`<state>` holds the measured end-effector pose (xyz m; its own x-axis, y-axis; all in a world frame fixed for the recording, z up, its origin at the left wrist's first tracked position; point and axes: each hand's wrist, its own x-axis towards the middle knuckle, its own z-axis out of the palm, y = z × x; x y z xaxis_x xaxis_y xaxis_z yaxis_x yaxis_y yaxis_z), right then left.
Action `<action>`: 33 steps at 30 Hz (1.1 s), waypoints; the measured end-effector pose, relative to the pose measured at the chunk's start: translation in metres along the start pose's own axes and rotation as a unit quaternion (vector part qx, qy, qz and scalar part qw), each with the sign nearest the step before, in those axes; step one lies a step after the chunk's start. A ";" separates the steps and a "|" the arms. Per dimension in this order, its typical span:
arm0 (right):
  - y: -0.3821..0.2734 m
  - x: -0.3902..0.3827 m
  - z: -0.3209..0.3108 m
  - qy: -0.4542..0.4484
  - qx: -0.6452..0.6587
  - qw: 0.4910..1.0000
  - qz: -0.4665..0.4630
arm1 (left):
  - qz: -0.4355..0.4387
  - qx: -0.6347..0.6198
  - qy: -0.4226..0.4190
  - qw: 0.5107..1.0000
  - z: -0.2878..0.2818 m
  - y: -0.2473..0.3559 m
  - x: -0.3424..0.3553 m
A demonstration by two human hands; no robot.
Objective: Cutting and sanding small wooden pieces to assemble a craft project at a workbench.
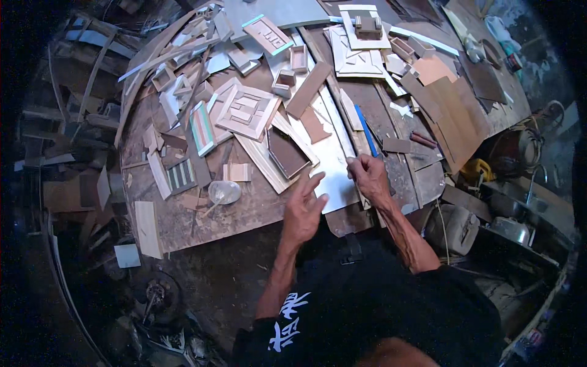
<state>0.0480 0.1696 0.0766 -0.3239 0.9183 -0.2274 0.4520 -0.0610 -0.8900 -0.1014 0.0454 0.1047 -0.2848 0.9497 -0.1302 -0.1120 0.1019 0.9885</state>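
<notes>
Spreads left hand (302,211), empty, by white sheet (335,174); curls right hand (372,178) at opposite edge, cannot tell whether gripping anything.

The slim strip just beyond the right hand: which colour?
Blue; the head view shows this slim strip best.

The white sheet (337,188) looks smooth and glossy, throwing back the light. Beneath it, the workbench (244,221) is worn wood, matt, stained and scuffed. Left of the sheet, a shallow tray (287,154) shows a pale wooden rim and a dull brown floor; farther left of it sits a cup (225,192) of translucent plastic. Right of the sheet lie matt, cardboard-like brown panels (463,137), plus a jerrycan (452,227) in dull plastic. On the sheet's near side, the person's black shirt (391,293) is matt cloth.
</notes>
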 end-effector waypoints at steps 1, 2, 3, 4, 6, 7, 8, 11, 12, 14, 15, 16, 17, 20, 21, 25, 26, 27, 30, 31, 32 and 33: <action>-0.001 -0.003 0.001 -0.005 0.081 0.997 0.006 | 0.026 0.041 -0.009 0.999 0.006 0.003 0.003; -0.003 -0.006 0.001 -0.010 0.162 0.987 0.012 | 0.045 0.088 -0.024 0.995 0.009 0.002 0.006; 0.001 -0.007 0.001 -0.007 0.227 0.974 0.004 | 0.052 0.056 -0.030 0.997 0.018 0.002 0.010; 0.004 -0.009 -0.003 -0.018 0.291 0.956 0.039 | 0.059 0.025 -0.038 0.997 0.026 0.004 0.014; 0.005 -0.010 -0.017 -0.094 0.401 0.901 0.137 | 0.053 0.019 -0.070 0.996 0.036 0.013 0.016; 0.003 -0.014 -0.019 -0.132 0.467 0.866 0.121 | 0.034 -0.040 -0.090 0.995 0.043 0.015 0.017; 0.001 -0.020 -0.021 -0.169 0.530 0.824 0.104 | 0.073 0.017 -0.113 0.991 0.046 0.012 0.021; 0.004 -0.036 -0.021 -0.079 0.555 0.821 0.108 | 0.130 0.035 -0.108 0.985 0.080 0.009 0.022; -0.003 -0.040 -0.026 -0.080 0.505 0.859 0.044 | 0.179 0.089 -0.114 0.973 0.090 0.008 0.023; 0.018 -0.025 -0.027 -0.122 0.671 0.731 -0.020 | 0.255 0.165 -0.126 0.944 0.111 0.006 0.019; 0.019 -0.034 -0.023 -0.038 0.695 0.718 -0.004 | 0.272 0.156 -0.110 0.943 0.121 0.008 0.019; 0.019 -0.029 -0.033 -0.065 0.728 0.681 0.045 | 0.288 0.149 -0.094 0.941 0.131 0.008 0.019; 0.019 -0.024 -0.044 -0.094 0.757 0.640 0.095 | 0.276 0.160 -0.097 0.943 0.137 0.003 0.017; 0.031 -0.012 -0.069 -0.052 0.635 0.760 0.129 | 0.271 0.235 -0.127 0.925 0.151 0.000 0.018; 0.015 -0.010 -0.072 0.003 0.573 0.798 0.185 | 0.265 0.237 -0.115 0.928 0.156 -0.005 0.018; 0.032 -0.005 -0.088 -0.060 0.661 0.729 0.169 | 0.240 0.248 -0.069 0.936 0.191 0.011 0.027; 0.048 0.000 -0.088 -0.078 0.626 0.769 0.105 | 0.215 0.260 -0.078 0.938 0.195 0.006 0.034; 0.063 0.006 -0.093 -0.089 0.584 0.806 0.042 | 0.181 0.212 -0.059 0.959 0.206 0.010 0.041; 0.014 0.096 -0.144 -0.048 0.524 0.427 0.735 | 0.173 0.177 0.003 0.969 0.226 0.005 0.041; 0.016 0.069 -0.141 -0.055 0.590 0.550 0.588 | 0.172 0.221 -0.016 0.960 0.232 0.012 0.040; 0.023 0.042 -0.140 -0.050 0.635 0.649 0.416 | 0.170 0.260 -0.042 0.950 0.241 0.014 0.040; 0.026 0.031 -0.141 -0.047 0.651 0.722 0.229 | 0.191 0.314 -0.065 0.928 0.245 0.017 0.040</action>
<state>0.1668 0.2513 0.1017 -0.4702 0.6582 -0.5879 -0.6151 -0.7221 -0.3165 0.1184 0.1571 0.1355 -0.0676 0.9757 0.2084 0.5623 -0.1353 0.8158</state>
